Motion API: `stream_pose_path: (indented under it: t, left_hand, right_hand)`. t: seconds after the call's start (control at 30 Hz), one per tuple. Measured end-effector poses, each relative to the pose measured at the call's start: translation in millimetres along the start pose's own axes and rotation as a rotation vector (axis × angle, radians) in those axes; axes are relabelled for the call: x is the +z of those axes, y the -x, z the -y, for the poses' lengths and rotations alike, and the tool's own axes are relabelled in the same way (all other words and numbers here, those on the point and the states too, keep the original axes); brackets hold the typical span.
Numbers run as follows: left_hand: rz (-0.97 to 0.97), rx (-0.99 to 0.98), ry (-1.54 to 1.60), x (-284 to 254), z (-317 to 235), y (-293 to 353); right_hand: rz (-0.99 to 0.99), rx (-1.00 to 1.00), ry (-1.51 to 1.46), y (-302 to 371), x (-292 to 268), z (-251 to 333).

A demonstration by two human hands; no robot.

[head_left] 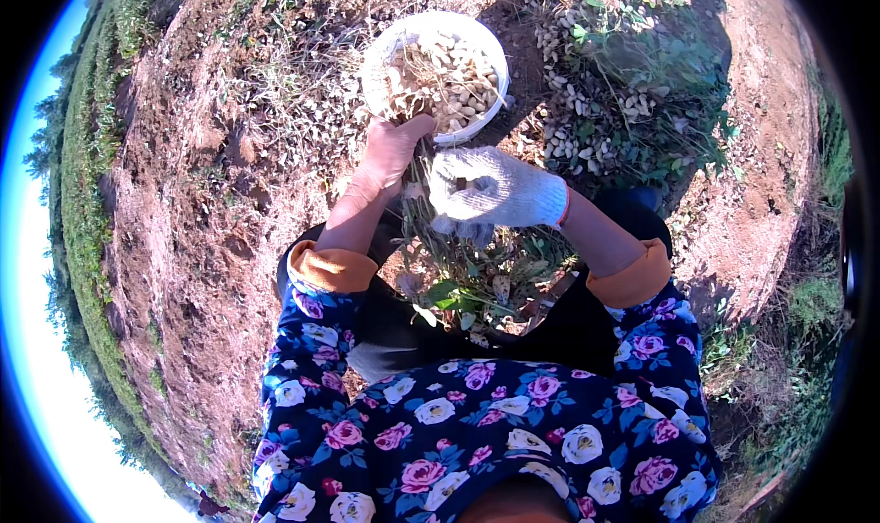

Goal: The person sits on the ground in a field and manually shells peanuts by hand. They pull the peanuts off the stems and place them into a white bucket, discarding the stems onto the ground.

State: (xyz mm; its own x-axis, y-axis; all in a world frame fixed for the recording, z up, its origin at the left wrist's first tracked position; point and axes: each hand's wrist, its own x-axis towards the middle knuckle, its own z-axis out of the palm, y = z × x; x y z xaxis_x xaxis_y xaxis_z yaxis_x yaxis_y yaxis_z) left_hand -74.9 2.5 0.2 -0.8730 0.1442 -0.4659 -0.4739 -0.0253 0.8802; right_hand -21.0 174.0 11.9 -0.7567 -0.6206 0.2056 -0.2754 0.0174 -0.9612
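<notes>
My bare left hand (392, 152) is closed around a bunch of peanut plants (417, 188) at the near left rim of a white bucket (501, 51). The roots and some pods of the bunch lie over the bucket; its leafy stems hang down toward me between my legs. My right hand (500, 188), in a white knit glove with a hole in it, is closed on the stems just below and right of the left hand. Its fingertips are partly hidden. Loose peanuts (463, 78) in their shells fill much of the bucket.
A heap of pulled peanut plants (632, 92) with pods lies right of the bucket, partly in shadow. Dry stalks (284, 83) are strewn on the reddish soil (202, 202) to the left. Green leaves (449, 296) lie between my knees. A green crop row (87, 220) runs along the far left.
</notes>
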Motion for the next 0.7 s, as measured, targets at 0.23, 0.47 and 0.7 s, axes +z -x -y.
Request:
stream_pose_path:
  t: [0.23, 0.47, 0.7]
  left_hand:
    - [0.076, 0.026, 0.000, 13, -11, 14]
    - [0.093, 0.039, 0.071, 15, -9, 16]
    - [0.092, 0.017, -0.059, 16, -6, 13]
  right_hand:
    - [-0.581, 0.276, -0.087, -12, -26, -42]
    - [-0.655, 0.055, 0.318, -21, -12, -55]
    - [-0.966, -0.145, -0.556, -26, 1, -28]
